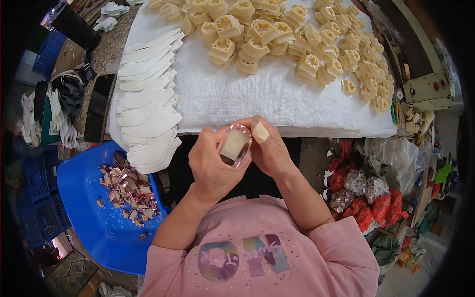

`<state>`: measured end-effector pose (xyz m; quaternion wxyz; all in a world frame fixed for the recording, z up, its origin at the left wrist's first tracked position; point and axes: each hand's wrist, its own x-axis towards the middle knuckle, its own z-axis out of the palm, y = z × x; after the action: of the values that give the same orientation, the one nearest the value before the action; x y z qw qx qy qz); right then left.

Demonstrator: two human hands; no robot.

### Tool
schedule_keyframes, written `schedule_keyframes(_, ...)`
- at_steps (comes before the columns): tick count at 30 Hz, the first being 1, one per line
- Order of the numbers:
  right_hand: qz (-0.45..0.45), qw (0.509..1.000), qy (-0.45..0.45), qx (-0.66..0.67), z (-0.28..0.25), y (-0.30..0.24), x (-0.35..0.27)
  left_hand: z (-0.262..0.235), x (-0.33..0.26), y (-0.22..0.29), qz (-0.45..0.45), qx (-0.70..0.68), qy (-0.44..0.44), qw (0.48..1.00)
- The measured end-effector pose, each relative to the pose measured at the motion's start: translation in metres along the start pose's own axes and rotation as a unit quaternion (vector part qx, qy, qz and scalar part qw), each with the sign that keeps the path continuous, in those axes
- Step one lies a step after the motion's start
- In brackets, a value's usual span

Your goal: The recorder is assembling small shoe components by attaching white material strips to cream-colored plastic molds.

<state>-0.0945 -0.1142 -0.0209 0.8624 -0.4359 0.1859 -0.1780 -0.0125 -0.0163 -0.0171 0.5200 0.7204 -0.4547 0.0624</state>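
Note:
In front of my chest my left hand [212, 157] grips a small pink metallic piece with a beige inner face [234, 144]. Its edge is shiny and scalloped at the top. My right hand [271, 151] closes on the same piece from the other side, its fingers partly hidden behind it. A pale wrap [260, 132] covers the right thumb's tip. White curved strips [148, 94] lie overlapped in a long row at the table's left side. Many cream-coloured hollow pieces [262, 32] are heaped farther back.
A blue tub [84, 198] at lower left holds small pink, shiny-edged pieces [129, 190]. The table has a white woven cover [213, 106]. A dark phone-like slab [100, 106] and a black cylinder [74, 24] are at left. Red and clear plastic bags [381, 208] are piled at right.

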Motion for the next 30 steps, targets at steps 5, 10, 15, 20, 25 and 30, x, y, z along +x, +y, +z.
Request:
schedule_keyframes(5,-0.050,0.995,0.007,-0.090,0.001,0.005,0.000,0.003,-0.001,0.002,0.007,0.014,0.039,0.999)
schedule_keyframes(10,-0.192,0.888,0.071,-0.411,0.003,0.016,0.004,0.006,-0.006,-0.012,0.034,0.083,0.030,0.996)
schedule_keyframes(15,-0.010,0.973,0.001,-0.232,-0.012,0.003,0.005,-0.002,-0.002,-0.011,-0.096,-0.054,0.018,0.994)
schedule_keyframes(20,-0.087,0.966,-0.142,-0.200,-0.016,-0.004,0.011,-0.013,-0.001,-0.010,-0.254,-0.344,-0.057,0.902)
schedule_keyframes(25,-0.145,0.953,-0.127,-0.235,-0.009,-0.003,0.012,-0.024,-0.004,-0.021,-0.343,-0.445,-0.187,0.806)
schedule_keyframes(30,-0.193,0.877,-0.089,-0.432,0.006,-0.011,0.011,-0.031,-0.005,-0.019,-0.230,-0.323,-0.085,0.914)
